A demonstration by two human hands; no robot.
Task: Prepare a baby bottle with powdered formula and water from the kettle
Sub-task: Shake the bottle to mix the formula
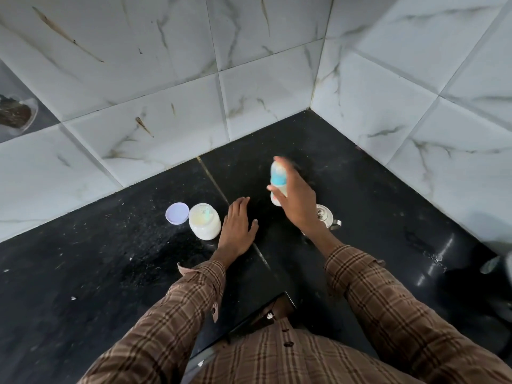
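Observation:
My right hand grips a baby bottle with a light blue band, held upright above the black counter; the bottle looks blurred. My left hand lies flat on the counter, fingers spread, holding nothing. Just left of it stands an open white formula jar with powder inside, and its pale lilac lid lies beside the jar. A steel kettle stands behind my right wrist, mostly hidden by it.
White marbled tile walls meet in a corner behind the counter. A round dish with dark contents sits in a niche at far left. A dark object lies at the right edge. White specks dot the counter.

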